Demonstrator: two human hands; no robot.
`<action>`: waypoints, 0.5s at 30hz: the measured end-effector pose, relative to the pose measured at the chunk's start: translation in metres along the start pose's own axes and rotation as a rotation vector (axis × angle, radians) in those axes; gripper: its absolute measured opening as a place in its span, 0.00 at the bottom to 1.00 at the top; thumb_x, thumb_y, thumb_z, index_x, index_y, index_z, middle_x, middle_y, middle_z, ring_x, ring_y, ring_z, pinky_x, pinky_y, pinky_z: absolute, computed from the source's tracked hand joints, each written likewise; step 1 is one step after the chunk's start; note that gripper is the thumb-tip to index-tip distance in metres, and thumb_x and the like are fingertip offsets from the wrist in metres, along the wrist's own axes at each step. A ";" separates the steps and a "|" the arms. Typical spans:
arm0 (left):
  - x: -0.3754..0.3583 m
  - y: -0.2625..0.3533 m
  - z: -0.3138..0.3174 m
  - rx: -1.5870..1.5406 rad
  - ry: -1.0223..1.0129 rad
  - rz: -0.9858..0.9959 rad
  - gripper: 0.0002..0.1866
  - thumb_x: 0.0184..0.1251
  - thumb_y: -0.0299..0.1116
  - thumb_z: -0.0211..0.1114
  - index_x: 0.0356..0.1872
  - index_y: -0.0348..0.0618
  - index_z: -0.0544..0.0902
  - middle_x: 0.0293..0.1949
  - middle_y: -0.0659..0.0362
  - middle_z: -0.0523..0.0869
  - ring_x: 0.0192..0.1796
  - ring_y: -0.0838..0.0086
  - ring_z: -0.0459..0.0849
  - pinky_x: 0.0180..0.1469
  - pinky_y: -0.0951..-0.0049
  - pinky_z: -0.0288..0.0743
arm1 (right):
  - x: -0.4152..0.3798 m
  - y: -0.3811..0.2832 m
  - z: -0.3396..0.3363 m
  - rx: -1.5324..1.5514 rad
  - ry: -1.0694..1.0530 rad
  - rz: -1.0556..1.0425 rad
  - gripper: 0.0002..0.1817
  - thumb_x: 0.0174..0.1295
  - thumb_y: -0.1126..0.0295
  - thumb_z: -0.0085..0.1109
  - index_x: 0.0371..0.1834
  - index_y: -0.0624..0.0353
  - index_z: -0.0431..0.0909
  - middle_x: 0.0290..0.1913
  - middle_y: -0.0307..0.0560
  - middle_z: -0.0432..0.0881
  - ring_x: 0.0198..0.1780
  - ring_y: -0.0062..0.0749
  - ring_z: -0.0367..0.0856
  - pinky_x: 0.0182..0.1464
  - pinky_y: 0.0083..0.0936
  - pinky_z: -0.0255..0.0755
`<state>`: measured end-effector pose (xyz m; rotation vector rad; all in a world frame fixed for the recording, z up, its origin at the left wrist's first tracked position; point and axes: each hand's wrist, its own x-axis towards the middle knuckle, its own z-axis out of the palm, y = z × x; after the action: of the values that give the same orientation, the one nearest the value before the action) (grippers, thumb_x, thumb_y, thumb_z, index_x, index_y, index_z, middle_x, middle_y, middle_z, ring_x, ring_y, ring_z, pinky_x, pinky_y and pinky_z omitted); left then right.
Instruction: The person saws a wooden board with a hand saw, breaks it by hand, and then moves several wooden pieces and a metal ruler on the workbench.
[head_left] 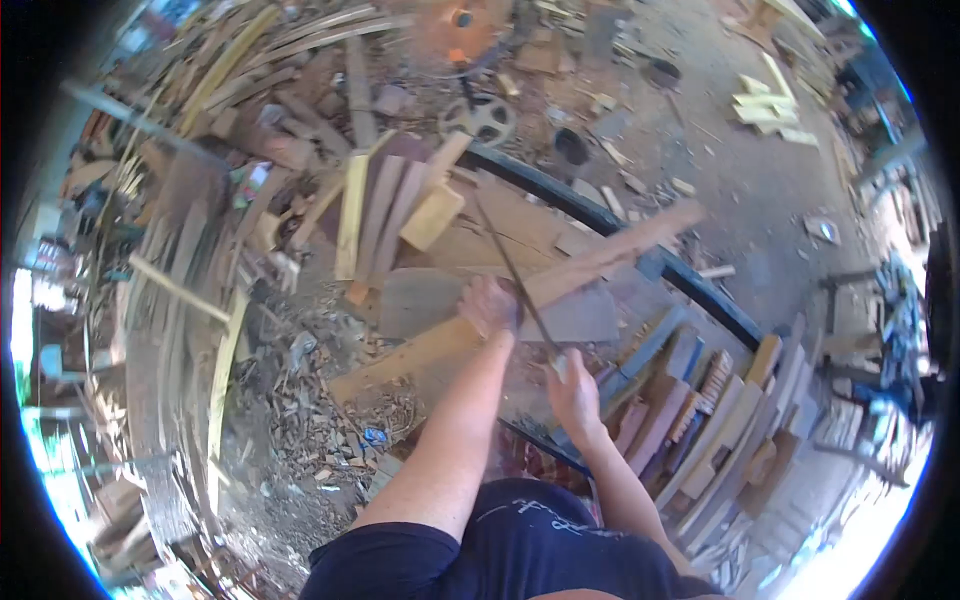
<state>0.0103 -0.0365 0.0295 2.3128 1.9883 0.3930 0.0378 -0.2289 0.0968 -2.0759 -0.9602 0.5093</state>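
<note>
Wooden plank [560, 275] under left hand [488, 305], saw [515, 275] in right hand [572, 385]

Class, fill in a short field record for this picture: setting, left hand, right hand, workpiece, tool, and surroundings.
Setting: outdoor wood workshop, seen from above
Left hand: pressed down on the long plank
Right hand: gripping the handle of the saw
Workpiece: long plank lying slantwise across a workbench
Tool: saw, thin blade slanting across the plank beside the left hand
Surroundings: wood offcuts at right, scrap pile on the ground at left, stacked boards behind
</note>
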 end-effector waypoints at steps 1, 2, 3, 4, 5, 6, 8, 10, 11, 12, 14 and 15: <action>0.002 -0.001 0.002 0.015 -0.037 0.012 0.12 0.64 0.41 0.57 0.36 0.46 0.83 0.42 0.55 0.84 0.49 0.58 0.81 0.48 0.50 0.72 | -0.001 0.003 -0.001 -0.026 -0.012 0.019 0.15 0.62 0.67 0.65 0.45 0.62 0.69 0.38 0.65 0.81 0.39 0.64 0.81 0.37 0.50 0.75; 0.003 0.001 -0.004 0.027 -0.140 0.003 0.13 0.64 0.42 0.56 0.37 0.46 0.83 0.43 0.54 0.85 0.50 0.58 0.81 0.48 0.50 0.73 | -0.017 0.005 -0.014 -0.058 0.024 0.070 0.15 0.62 0.67 0.65 0.45 0.62 0.69 0.38 0.65 0.81 0.39 0.64 0.81 0.37 0.50 0.75; 0.006 0.004 -0.011 0.041 -0.243 -0.007 0.13 0.65 0.42 0.55 0.38 0.45 0.83 0.44 0.54 0.85 0.51 0.58 0.81 0.49 0.50 0.73 | -0.039 0.004 -0.030 -0.084 -0.022 0.084 0.15 0.63 0.67 0.64 0.44 0.61 0.69 0.38 0.64 0.81 0.38 0.63 0.81 0.37 0.50 0.75; 0.006 0.007 -0.012 0.056 -0.217 -0.017 0.14 0.65 0.42 0.55 0.38 0.45 0.84 0.44 0.54 0.85 0.51 0.58 0.82 0.49 0.51 0.73 | -0.060 0.004 -0.042 -0.107 -0.071 0.093 0.15 0.63 0.66 0.64 0.44 0.61 0.70 0.37 0.63 0.81 0.38 0.63 0.81 0.37 0.50 0.75; 0.005 0.007 -0.010 0.078 -0.189 -0.034 0.14 0.66 0.42 0.54 0.38 0.45 0.84 0.44 0.54 0.85 0.50 0.59 0.82 0.48 0.52 0.73 | -0.085 0.009 -0.053 -0.134 -0.049 0.135 0.15 0.63 0.66 0.64 0.44 0.61 0.70 0.37 0.63 0.81 0.38 0.63 0.81 0.37 0.50 0.75; 0.003 0.005 -0.007 0.070 -0.104 0.003 0.14 0.66 0.42 0.54 0.37 0.46 0.84 0.43 0.55 0.85 0.49 0.59 0.82 0.48 0.53 0.73 | -0.115 0.015 -0.066 -0.126 -0.110 0.217 0.14 0.63 0.66 0.63 0.44 0.61 0.69 0.37 0.63 0.81 0.38 0.62 0.81 0.37 0.50 0.75; 0.001 0.006 -0.002 0.051 -0.027 0.039 0.13 0.66 0.42 0.54 0.36 0.46 0.84 0.42 0.56 0.85 0.48 0.60 0.82 0.47 0.54 0.73 | -0.127 0.014 -0.079 -0.123 -0.168 0.307 0.14 0.64 0.66 0.63 0.44 0.60 0.69 0.36 0.62 0.80 0.38 0.62 0.81 0.37 0.49 0.76; 0.002 0.005 -0.003 0.084 -0.025 0.013 0.12 0.65 0.42 0.56 0.35 0.47 0.83 0.40 0.58 0.84 0.48 0.59 0.82 0.46 0.53 0.73 | -0.095 0.001 -0.069 0.003 -0.031 0.128 0.15 0.64 0.67 0.62 0.46 0.61 0.69 0.35 0.62 0.80 0.38 0.62 0.81 0.38 0.50 0.75; 0.003 0.004 -0.002 0.080 -0.012 0.016 0.11 0.64 0.41 0.57 0.35 0.48 0.82 0.38 0.58 0.84 0.48 0.58 0.81 0.46 0.52 0.73 | -0.075 0.003 -0.054 0.011 -0.047 0.102 0.15 0.64 0.67 0.62 0.47 0.61 0.69 0.37 0.62 0.80 0.39 0.62 0.81 0.39 0.50 0.75; 0.005 0.002 0.002 0.077 -0.009 0.022 0.11 0.64 0.41 0.57 0.35 0.48 0.82 0.38 0.58 0.84 0.48 0.58 0.81 0.46 0.52 0.73 | -0.050 0.010 -0.034 0.018 -0.063 0.069 0.16 0.64 0.67 0.61 0.48 0.62 0.68 0.38 0.63 0.80 0.40 0.62 0.81 0.39 0.49 0.75; 0.005 -0.006 0.012 0.106 0.005 0.050 0.10 0.64 0.40 0.57 0.35 0.47 0.82 0.39 0.57 0.84 0.46 0.58 0.82 0.43 0.51 0.73 | -0.008 0.015 0.001 0.025 -0.043 0.067 0.17 0.64 0.67 0.61 0.50 0.63 0.69 0.39 0.62 0.80 0.41 0.62 0.81 0.40 0.49 0.75; 0.004 -0.005 0.009 0.104 0.002 0.066 0.10 0.64 0.40 0.57 0.35 0.47 0.82 0.39 0.57 0.84 0.46 0.58 0.82 0.43 0.51 0.73 | -0.012 0.013 -0.004 0.027 -0.030 0.077 0.17 0.64 0.67 0.61 0.50 0.63 0.69 0.39 0.62 0.80 0.41 0.62 0.81 0.40 0.49 0.75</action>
<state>0.0082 -0.0312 0.0200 2.4455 1.9837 0.3023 0.0385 -0.2450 0.0895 -2.0930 -0.8886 0.5922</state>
